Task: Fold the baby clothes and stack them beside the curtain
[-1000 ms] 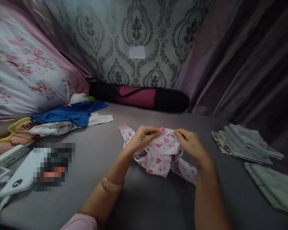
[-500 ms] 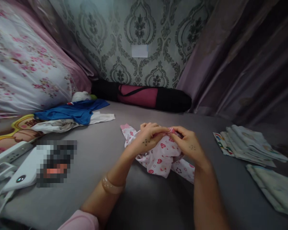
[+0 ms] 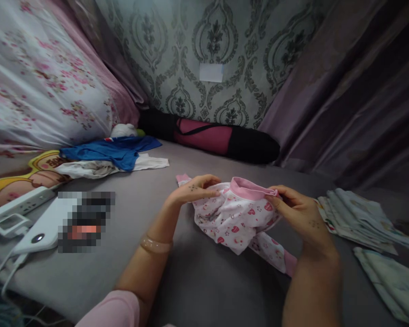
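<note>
A small white child's garment [image 3: 231,218] with pink hearts and flowers lies bunched in front of me. Its wide pink ribbed band [image 3: 250,188] faces up and is partly spread, and pink cuffs end the limbs at far left and lower right. Whether it is a top or trousers I cannot tell. My right hand [image 3: 298,213] pinches the right end of the band between thumb and fingers. On the left side, beside the band, my left hand [image 3: 196,188] holds the fabric with the thumb on top; its fingers are partly hidden behind the cloth.
Folded cloths [image 3: 364,218] are stacked at right, with another folded cloth [image 3: 388,281] nearer. At left are a blue shirt [image 3: 119,152], a power strip [image 3: 23,204] and a white power bank [image 3: 51,227] with cables. A long black and maroon bag [image 3: 204,136] lies against the wall.
My hands have moved apart, the right one carrying its end of the band rightward. The pink band is now stretched out into view. The camera view has shifted slightly left.
</note>
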A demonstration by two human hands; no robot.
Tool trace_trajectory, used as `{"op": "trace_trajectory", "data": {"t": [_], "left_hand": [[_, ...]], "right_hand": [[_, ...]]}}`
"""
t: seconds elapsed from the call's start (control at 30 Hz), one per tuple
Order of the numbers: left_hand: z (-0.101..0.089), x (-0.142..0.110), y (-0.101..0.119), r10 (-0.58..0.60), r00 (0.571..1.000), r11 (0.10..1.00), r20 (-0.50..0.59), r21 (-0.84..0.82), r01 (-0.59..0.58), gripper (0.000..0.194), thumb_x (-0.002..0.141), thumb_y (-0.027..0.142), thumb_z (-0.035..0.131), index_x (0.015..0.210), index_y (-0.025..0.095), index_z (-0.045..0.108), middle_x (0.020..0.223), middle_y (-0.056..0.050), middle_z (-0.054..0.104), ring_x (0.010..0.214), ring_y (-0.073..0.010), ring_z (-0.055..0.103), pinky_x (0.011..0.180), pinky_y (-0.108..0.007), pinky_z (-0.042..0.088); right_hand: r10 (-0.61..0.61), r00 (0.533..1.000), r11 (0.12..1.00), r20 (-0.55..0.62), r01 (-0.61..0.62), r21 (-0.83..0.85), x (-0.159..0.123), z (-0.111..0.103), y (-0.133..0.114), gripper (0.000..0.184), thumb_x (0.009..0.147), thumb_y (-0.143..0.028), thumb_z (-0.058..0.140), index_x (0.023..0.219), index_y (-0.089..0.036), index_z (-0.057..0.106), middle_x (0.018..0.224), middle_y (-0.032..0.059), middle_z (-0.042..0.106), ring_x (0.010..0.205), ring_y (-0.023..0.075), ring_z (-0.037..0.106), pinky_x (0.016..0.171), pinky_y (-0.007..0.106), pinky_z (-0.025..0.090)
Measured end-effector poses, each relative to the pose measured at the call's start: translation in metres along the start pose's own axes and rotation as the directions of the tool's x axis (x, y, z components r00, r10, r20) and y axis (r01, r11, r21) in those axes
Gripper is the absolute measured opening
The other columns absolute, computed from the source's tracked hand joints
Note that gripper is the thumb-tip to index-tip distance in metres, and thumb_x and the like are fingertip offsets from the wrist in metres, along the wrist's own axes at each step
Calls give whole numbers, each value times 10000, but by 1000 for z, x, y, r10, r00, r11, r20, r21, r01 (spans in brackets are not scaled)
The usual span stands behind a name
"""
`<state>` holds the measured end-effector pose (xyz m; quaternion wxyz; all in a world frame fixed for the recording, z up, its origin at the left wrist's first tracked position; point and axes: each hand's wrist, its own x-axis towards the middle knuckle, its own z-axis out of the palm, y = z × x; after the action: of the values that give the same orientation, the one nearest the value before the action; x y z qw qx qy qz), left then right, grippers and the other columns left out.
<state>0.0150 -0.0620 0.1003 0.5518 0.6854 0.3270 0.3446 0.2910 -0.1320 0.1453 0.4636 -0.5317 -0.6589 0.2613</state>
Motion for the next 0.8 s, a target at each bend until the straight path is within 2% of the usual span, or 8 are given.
{"op": "trace_trajectory", "data": {"t": [0.13, 0.27, 0.37, 0.53, 0.73, 0.8], "left_hand": [[4, 5, -4, 51, 995, 999, -88, 2, -51, 319, 726, 368, 733, 916, 144, 611, 791, -7, 616, 725, -108, 554, 632, -217, 432], [3, 3, 2, 1, 994, 999, -105, 32, 2, 265, 768, 382, 674, 813, 125, 625, 698, 6, 575, 613, -83, 485, 530, -195, 348], [1, -1, 10, 4, 995, 999, -101, 34, -1, 260, 790, 393, 638, 807, 134, 612, 674, 22, 538, 587, -75, 447, 509, -191, 323], [4, -4, 18, 38, 985, 999, -170, 25, -34, 242, 825, 392, 590, 824, 149, 590, 695, 28, 520, 594, -68, 430, 505, -179, 322], [7, -9, 32, 41, 993, 994, -113, 105, -29, 292, 765, 408, 670, 909, 155, 693, 780, -16, 639, 680, -110, 533, 572, -207, 394], [6, -11, 40, 32, 996, 989, -84, 143, -20, 290, 750, 415, 684, 875, 156, 719, 763, -23, 661, 680, -123, 553, 583, -218, 407]], "right_hand": [[23, 1000, 1000, -8, -23, -12, -1, -3, 1, 260, 743, -452, 712, 883, -234, 725, 822, 22, 684, 717, 170, 599, 587, 250, 480], [57, 998, 998, -21, -58, -18, -2, -9, 3, 275, 726, -461, 726, 874, -230, 732, 816, 27, 691, 707, 172, 606, 581, 250, 488], [75, 997, 997, -31, -75, 5, -4, -14, 5, 286, 715, -462, 739, 887, -234, 734, 830, 27, 698, 719, 172, 613, 596, 248, 497], [94, 995, 995, -15, -94, 24, -4, -16, 9, 300, 709, -476, 742, 884, -232, 738, 835, 30, 703, 733, 175, 620, 610, 250, 505], [107, 994, 994, 19, -108, 33, -4, -17, 9, 343, 713, -493, 733, 922, -221, 739, 860, 43, 710, 750, 190, 627, 622, 271, 507], [110, 993, 993, 48, -111, 29, -4, -17, 4, 354, 721, -494, 725, 943, -219, 736, 885, 46, 712, 768, 197, 630, 645, 285, 510]]}}
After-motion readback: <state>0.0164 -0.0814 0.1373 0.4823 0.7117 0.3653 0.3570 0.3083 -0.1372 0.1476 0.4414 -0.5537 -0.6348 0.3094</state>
